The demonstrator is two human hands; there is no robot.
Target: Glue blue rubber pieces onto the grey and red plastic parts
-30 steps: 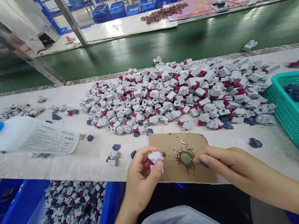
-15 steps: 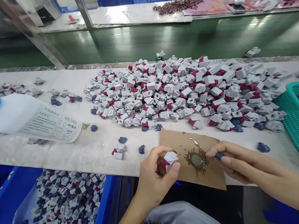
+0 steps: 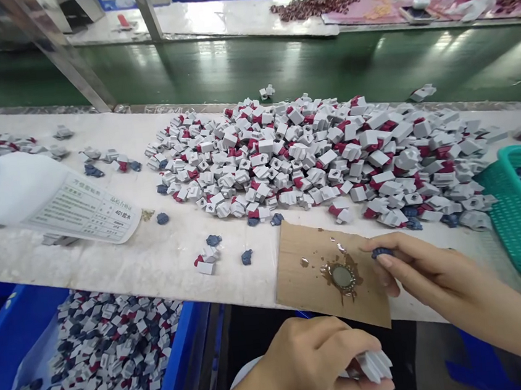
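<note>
Pile of grey-red blocks [image 3: 312, 152] large, blue crate [image 3: 15, 345] holding many navy-joined ones; your left hand [image 3: 310, 363] clenches block [image 3: 375, 366], right fingers [image 3: 388, 262] pinch navy piece [image 3: 381, 252].

The left hand [image 3: 315, 363] hides much of the grey-and-red plastic block [image 3: 376, 366] it grips, and the bottom edge cuts both off. The right hand [image 3: 427, 270] covers most of a small dark blue piece [image 3: 381, 252]. The left edge cuts off a blue-capped white plastic bottle [image 3: 12, 184]; the small print on its paper label [image 3: 82, 207] is too tiny to read.
</note>
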